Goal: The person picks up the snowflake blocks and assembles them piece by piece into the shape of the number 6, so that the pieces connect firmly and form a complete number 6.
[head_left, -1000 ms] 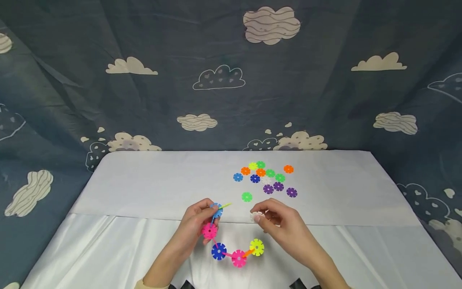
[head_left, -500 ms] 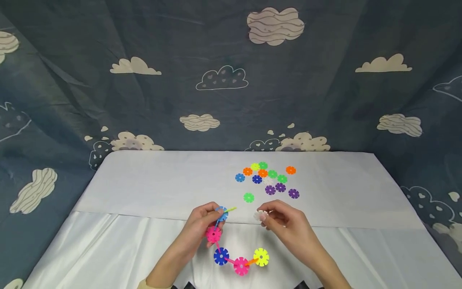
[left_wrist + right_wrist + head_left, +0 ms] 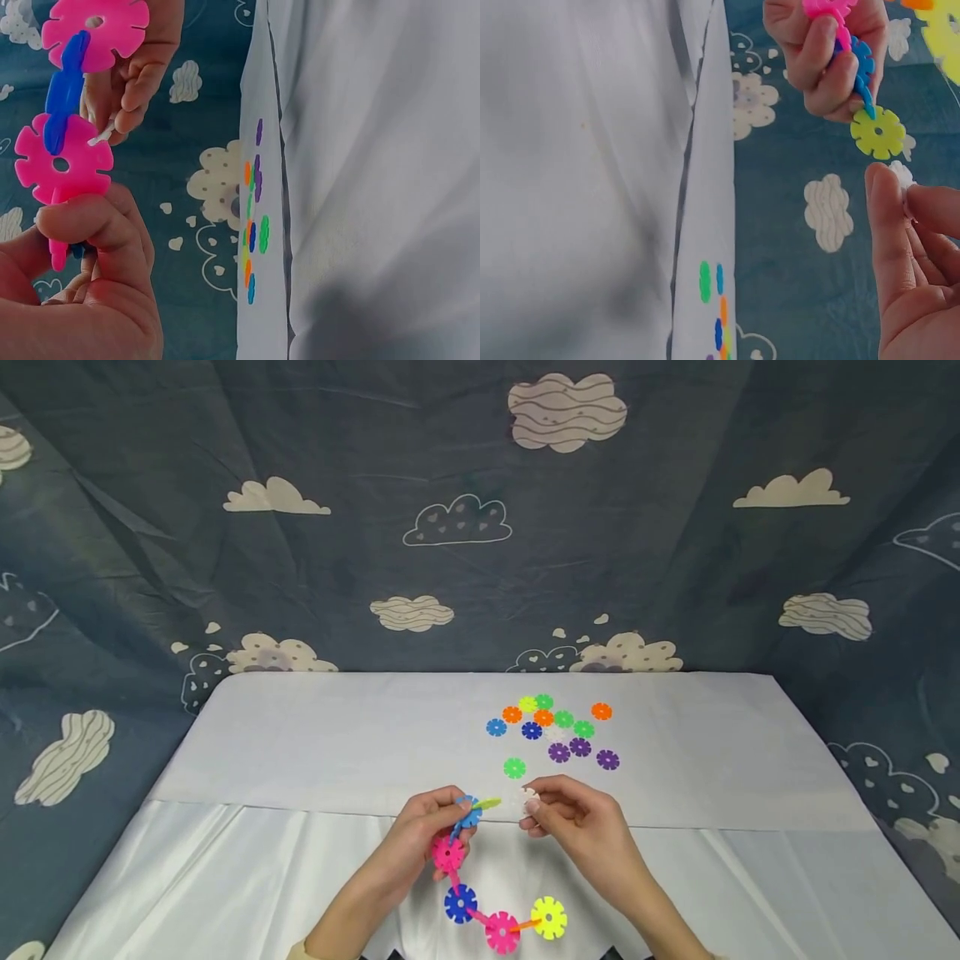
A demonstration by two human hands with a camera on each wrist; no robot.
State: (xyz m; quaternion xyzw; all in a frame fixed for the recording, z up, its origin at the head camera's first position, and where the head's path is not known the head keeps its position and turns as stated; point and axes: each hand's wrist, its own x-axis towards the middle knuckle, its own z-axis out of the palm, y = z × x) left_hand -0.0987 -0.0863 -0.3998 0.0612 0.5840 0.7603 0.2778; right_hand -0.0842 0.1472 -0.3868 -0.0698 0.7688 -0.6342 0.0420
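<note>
My left hand [image 3: 420,833] pinches a chain of slotted plastic snowflake discs near its upper end. A light blue disc [image 3: 472,815] shows at the fingertips, with a yellow-green disc [image 3: 877,133] slotted onto it and pointing toward the right hand. Below, the chain hangs through pink [image 3: 448,854], dark blue [image 3: 461,903], pink [image 3: 502,932] and orange discs to a yellow disc [image 3: 549,917]. My right hand [image 3: 583,822] pinches a white snowflake disc [image 3: 529,802] between thumb and fingers. A small gap separates the white disc from the yellow-green one.
Several loose discs in green, orange, purple, blue, yellow and white lie beyond the hands on the white table [image 3: 337,743]. One green disc [image 3: 514,768] lies closer to the hands. Behind the table hangs a dark cloud-patterned curtain [image 3: 465,577].
The left hand has shifted right and slightly nearer with the chain, whose free end hangs lower. The right hand has turned the white disc more upright, and the gap between the hands has narrowed.
</note>
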